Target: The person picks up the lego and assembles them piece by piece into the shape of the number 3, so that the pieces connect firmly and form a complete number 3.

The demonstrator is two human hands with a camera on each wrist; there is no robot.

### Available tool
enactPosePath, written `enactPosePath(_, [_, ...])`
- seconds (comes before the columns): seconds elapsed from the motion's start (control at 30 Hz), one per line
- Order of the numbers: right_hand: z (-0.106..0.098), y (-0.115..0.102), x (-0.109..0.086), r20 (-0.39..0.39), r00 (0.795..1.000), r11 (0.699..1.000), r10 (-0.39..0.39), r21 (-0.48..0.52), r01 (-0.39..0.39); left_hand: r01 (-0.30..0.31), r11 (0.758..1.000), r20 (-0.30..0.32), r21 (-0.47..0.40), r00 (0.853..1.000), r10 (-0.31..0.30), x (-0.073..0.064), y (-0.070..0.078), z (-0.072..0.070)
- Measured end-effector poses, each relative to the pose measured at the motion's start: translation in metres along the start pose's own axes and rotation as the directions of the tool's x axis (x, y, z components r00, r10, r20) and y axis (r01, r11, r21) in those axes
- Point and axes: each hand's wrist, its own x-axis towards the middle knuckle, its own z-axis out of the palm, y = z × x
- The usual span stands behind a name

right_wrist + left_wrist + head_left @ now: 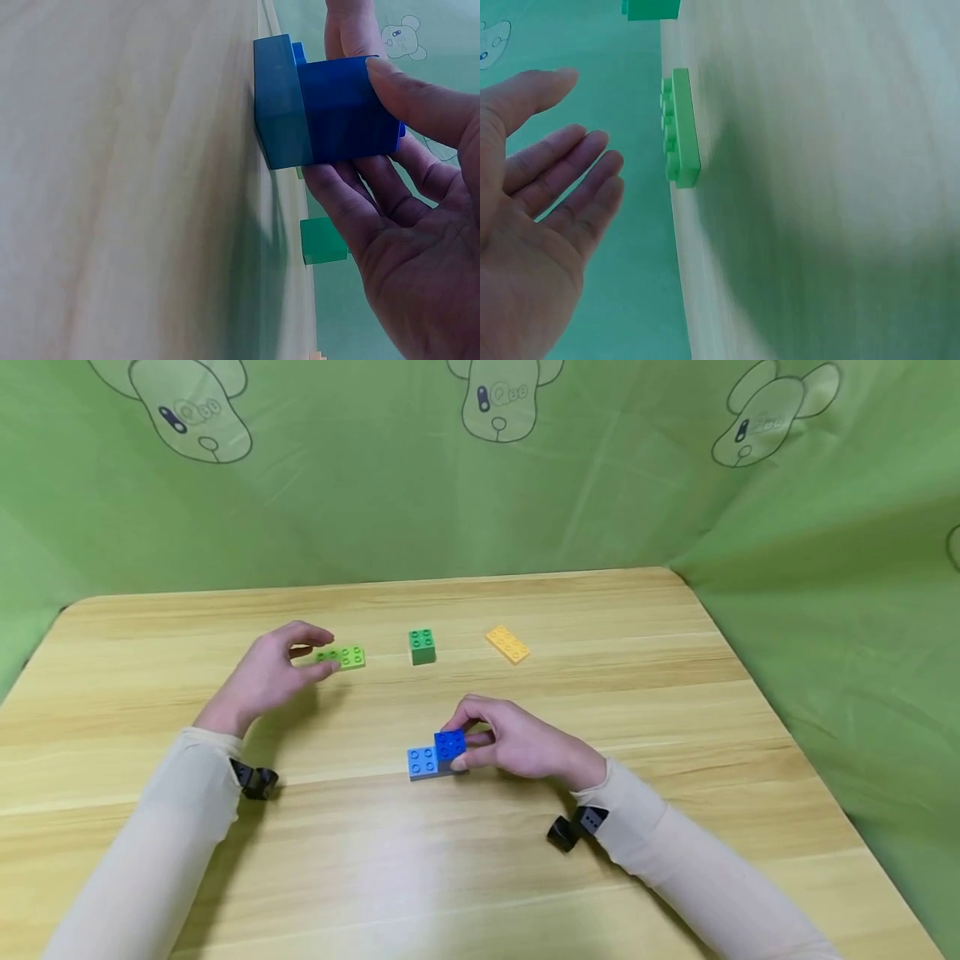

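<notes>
My right hand [525,742] pinches a dark blue square brick [450,745] between thumb and fingers. That brick sits on the right end of a longer light blue brick [422,762], whose left studs show bare; the right wrist view has the dark blue brick [349,109] flush against the light blue one [281,105]. My left hand [273,670] hovers by a lime green flat brick [352,657], thumb and fingers spread apart. In the left wrist view a gap shows between its fingertips and the lime brick [686,129], and nothing is in the hand.
Toward the back of the wooden table [337,860], a green square brick [422,647] stands between the lime brick and a yellow-orange flat brick [507,644]. A green curtain [360,510] with printed animal heads hangs behind the table and along its right side.
</notes>
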Motion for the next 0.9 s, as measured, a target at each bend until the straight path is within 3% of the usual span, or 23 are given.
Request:
enactPosePath(0.17, [0.001,-0.001,-0.001,-0.002,1.000,1.000,0.005,-0.002,-0.005,0.014,0.999,0.029,0.033,0.999,-0.015,0.007,-0.005,0.000])
enactPosePath(0.43, [0.000,-0.001,-0.001,-0.004,1.000,0.999,-0.007,-0.042,0.007,-0.013,0.997,0.016,0.077,1.000,0.011,0.018,-0.010,0.001])
enactPosePath(0.7, [0.000,-0.001,-0.001,-0.007,1.000,0.998,-0.001,-0.057,0.000,0.024,0.983,0.090,0.180,0.995,-0.040,0.025,-0.017,0.001])
enactPosePath(0.9, [0.000,-0.003,-0.001,-0.008,1.000,0.997,-0.004,-0.074,0.003,0.025,0.981,0.096,0.194,0.994,-0.044,0.028,-0.019,0.002])
